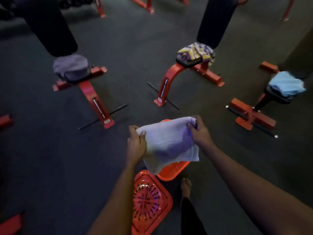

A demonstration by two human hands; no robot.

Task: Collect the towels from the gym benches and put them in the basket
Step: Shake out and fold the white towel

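A pale lilac towel (169,143) is stretched between my left hand (136,145) and my right hand (199,131), each gripping one end. It hangs just above the orange basket (171,172) on the floor, hiding most of it. A grey towel (71,66) lies on the left bench (94,97). On the middle bench (171,78) sits a purple and yellow patterned towel (195,51). A light blue towel (286,83) covers the right bench (254,114).
An orange perforated basket lid (149,202) lies on the dark floor by my bare foot (186,187). More red bench frames (145,5) stand at the back and at the left edge (6,120). Dark carpet stretches between the benches.
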